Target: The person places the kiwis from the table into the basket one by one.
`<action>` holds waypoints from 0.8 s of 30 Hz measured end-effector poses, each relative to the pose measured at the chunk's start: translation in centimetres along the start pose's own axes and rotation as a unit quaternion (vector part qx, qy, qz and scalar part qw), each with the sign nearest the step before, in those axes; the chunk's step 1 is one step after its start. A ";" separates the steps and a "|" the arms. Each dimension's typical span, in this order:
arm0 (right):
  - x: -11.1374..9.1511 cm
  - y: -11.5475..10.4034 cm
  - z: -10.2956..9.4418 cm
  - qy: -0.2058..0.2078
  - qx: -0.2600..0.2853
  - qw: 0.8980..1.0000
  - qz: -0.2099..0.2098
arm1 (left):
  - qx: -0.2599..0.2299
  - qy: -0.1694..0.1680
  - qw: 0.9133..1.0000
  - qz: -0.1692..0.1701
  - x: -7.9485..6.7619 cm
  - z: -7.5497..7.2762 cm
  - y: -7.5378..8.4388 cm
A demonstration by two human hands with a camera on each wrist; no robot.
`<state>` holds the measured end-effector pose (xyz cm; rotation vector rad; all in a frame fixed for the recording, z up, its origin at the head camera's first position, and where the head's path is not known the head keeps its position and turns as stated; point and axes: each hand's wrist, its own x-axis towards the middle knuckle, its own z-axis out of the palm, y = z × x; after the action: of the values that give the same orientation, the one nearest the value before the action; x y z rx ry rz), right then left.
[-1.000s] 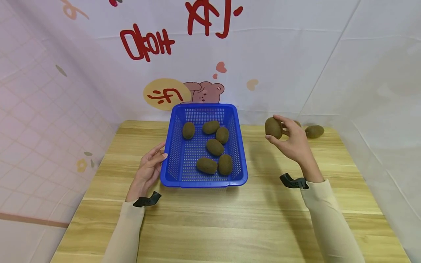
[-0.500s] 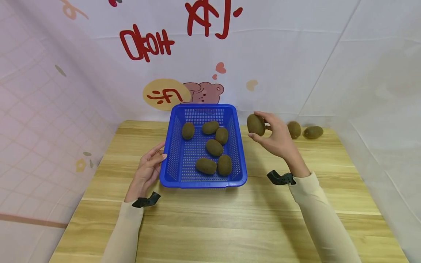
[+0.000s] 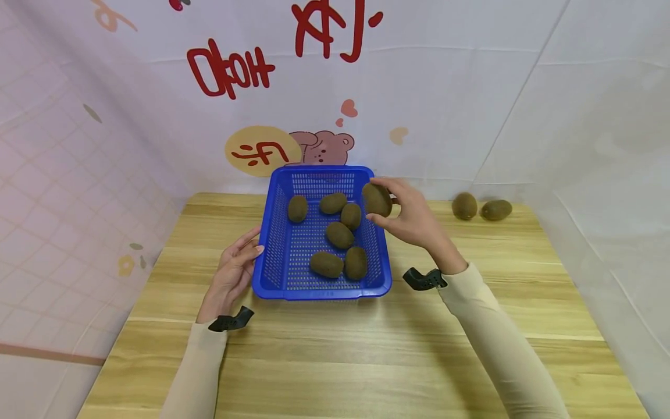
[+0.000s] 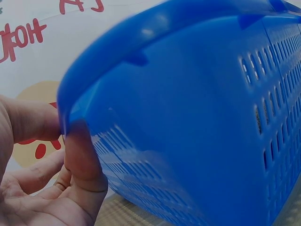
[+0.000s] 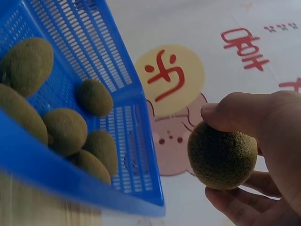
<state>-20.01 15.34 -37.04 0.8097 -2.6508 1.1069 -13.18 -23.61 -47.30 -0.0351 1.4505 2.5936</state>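
A blue plastic basket (image 3: 323, 295) with mesh walls stands on the table, several brown kiwis (image 3: 339, 235) lying spread inside it. At its left side, my left hand (image 3: 235, 273) pinches the rim between thumb and fingers; the left wrist view shows the thumb and a finger (image 4: 83, 157) on either side of the rim. My right hand (image 3: 413, 221) grips a kiwi (image 3: 376, 199) between thumb and fingertips, raised at the basket's right rim. In the right wrist view that kiwi (image 5: 222, 155) appears beside the basket wall, with the thumb on top and fingers below.
Two more kiwis, one upright (image 3: 464, 206) and one lying on its side (image 3: 496, 209), sit at the table's back right corner. A printed white cloth (image 3: 450, 93) hangs behind the wooden table (image 3: 324, 361) and along both sides.
My right hand has carried its kiwi leftward from near the two loose kiwis to the basket's right rim. The left hand keeps hold of the basket, which stays in place.
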 end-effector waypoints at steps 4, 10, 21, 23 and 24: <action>0.8 -0.7 1.1 -0.021 -0.003 1.000 -0.011 | 0.000 -0.001 1.000 0.003 -0.1 0.0 0.1; 1.9 -1.7 3.0 -0.055 -0.023 0.998 -0.036 | 0.000 -0.004 1.000 0.006 -0.1 0.0 0.2; 3.3 -3.2 5.6 -0.092 -0.026 0.994 -0.052 | 0.002 -0.008 1.000 0.004 -0.1 0.0 0.1; 3.5 -3.5 6.0 -0.096 -0.020 0.994 -0.056 | 0.003 -0.007 1.000 0.005 -0.1 0.0 0.0; 3.5 -3.6 6.1 -0.098 -0.017 0.993 -0.057 | 0.005 -0.005 1.000 0.006 -0.1 0.0 0.0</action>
<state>-20.69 7.50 -38.02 1.1003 -2.7287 0.9975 -13.12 -23.58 -47.28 -0.0129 1.4639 2.5918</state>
